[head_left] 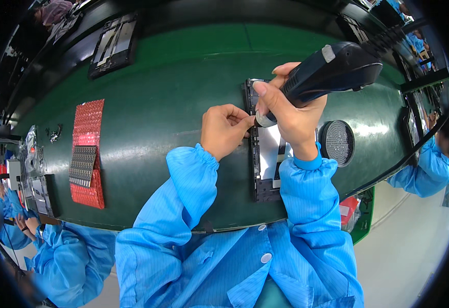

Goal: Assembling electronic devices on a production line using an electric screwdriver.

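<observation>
At a green bench point(168, 87), we look down on two bare hands in blue sleeves working over a black-framed device point(268, 154). It lies flat in front of the wearer, near the bench's front edge, partly covered by the right hand and forearm. We see the right hand point(297, 117) wrapped around a black driver point(335, 72), its pale nose slanting down to the device's left side. The left hand point(222, 132) is half curled just beside that nose, thumb and forefinger nearly together at the frame; we cannot tell whether they grip anything.

Right of the device we find a round dish point(324, 142) of small pieces, just beside the right forearm. Well to the left lies a red bubble-wrap pouch point(87, 117), a dark patterned sheet point(83, 164) resting on its lower part. We note a second black-framed unit point(114, 43) toward the upper left, and a green bin point(367, 215) below the bench's right front edge. At lower left, a co-worker point(70, 256) also wears blue.
</observation>
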Motion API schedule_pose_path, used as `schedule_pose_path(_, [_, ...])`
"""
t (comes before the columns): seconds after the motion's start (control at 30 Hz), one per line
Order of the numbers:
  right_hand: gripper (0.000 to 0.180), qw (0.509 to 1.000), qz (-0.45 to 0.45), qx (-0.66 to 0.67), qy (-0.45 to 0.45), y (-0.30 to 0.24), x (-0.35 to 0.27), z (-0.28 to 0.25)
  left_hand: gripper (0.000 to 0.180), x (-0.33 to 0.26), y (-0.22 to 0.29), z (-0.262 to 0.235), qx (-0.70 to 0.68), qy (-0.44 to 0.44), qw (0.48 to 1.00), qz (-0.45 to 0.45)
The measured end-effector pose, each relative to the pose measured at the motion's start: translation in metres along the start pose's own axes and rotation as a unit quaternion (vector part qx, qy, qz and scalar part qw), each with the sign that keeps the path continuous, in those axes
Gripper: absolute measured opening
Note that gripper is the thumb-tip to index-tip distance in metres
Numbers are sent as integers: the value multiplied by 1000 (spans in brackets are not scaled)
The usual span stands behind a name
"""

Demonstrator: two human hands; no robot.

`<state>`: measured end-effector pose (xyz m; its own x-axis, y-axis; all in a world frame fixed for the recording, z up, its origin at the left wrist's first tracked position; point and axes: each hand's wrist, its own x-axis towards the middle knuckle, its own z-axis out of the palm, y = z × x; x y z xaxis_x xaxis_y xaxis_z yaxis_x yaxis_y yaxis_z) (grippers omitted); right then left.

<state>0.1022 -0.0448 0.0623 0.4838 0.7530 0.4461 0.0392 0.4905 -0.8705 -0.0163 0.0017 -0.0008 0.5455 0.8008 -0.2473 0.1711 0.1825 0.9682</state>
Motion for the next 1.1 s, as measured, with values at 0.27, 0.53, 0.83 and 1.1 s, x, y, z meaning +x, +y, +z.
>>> schedule_pose_path(0.27, [30, 997, -23, -62, -51, 4, -8, 1, 11, 2, -4, 1, -7, 5, 1000, -3])
schedule_pose_path(0.53, [36, 999, 3, -36, -31, -8, -17, 6, 9, 2, -5, 5, 2, -12, 999, 45])
schedule_pose_path(0.83, [44, 997, -23, -49, 47, -55, -12, -62, 21, -4, 7, -1, 19, -23, 998, -47])
schedule_pose_path(1.1, [32, 969, -69, -70, 227, -49, -28, -166, 22, -8, 10, 6, 51, -64, 995, -55])
